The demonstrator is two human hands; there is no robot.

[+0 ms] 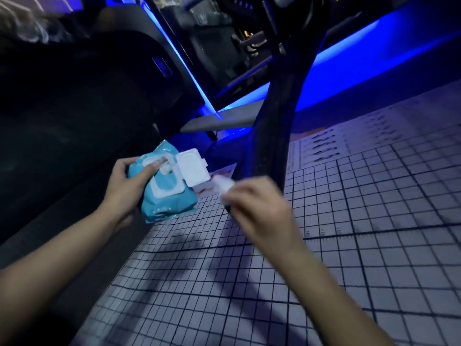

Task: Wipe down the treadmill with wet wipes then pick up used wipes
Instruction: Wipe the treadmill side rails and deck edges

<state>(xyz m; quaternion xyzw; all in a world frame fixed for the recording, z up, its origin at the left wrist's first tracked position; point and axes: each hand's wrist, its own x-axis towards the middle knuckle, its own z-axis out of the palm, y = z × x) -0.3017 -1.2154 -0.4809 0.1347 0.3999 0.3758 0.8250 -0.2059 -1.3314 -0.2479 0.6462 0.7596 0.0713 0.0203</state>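
A light-blue pack of wet wipes (169,196) with its white flip lid (193,168) open is held in my left hand (127,183), fingers curled round its left side and the thumb on the opening. My right hand (259,203), blurred by motion, pinches a white wipe (223,187) just right of the pack's lid. The dark treadmill (74,121) fills the left side, and its black upright post (277,136) rises just behind my right hand.
A pale floor mat with a black grid (349,233) covers the lower right. Blue light strips (349,73) glow along the wall base and behind the treadmill. A grey side rail (219,119) runs across the middle. More dark gym equipment (224,33) stands at the top.
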